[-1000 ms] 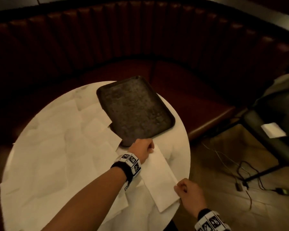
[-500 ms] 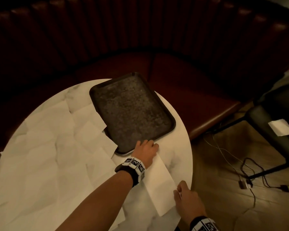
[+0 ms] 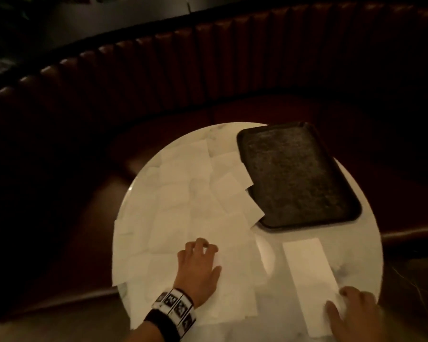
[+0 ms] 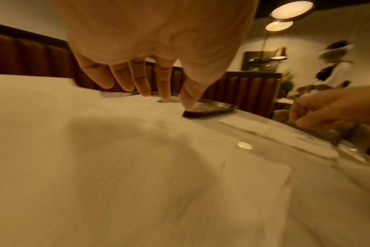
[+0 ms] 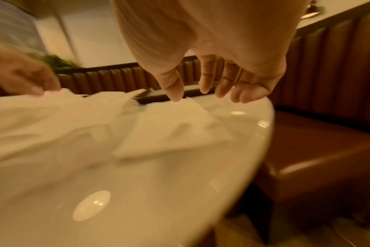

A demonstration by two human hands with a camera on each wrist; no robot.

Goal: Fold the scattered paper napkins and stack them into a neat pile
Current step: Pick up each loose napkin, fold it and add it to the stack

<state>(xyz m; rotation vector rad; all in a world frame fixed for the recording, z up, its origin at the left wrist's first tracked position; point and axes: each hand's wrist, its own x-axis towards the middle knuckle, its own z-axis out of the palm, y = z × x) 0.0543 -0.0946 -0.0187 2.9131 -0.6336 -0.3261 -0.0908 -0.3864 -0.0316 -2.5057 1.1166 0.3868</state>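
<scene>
A long folded white napkin [image 3: 307,275] lies on the round white table [image 3: 356,243], near its right front edge. My right hand [image 3: 353,309] rests at the napkin's near end, fingers loose, and in the right wrist view its thumb [image 5: 175,93] touches the paper [image 5: 171,130]. Several unfolded napkins [image 3: 183,206] overlap across the table's left half. My left hand [image 3: 198,265] lies on one of them, its straight fingertips [image 4: 145,90] pressing the sheet down. Neither hand holds anything.
An empty dark tray [image 3: 297,178] sits on the table's far right, with napkin corners overlapping its left rim. A curved brown leather booth [image 3: 232,70] wraps around the table. In the left wrist view a person [image 4: 332,66] stands in the background.
My left hand left the far end of the folded napkin and moved left onto the loose napkins. My right hand stayed at the napkin's near end. The head view swung left.
</scene>
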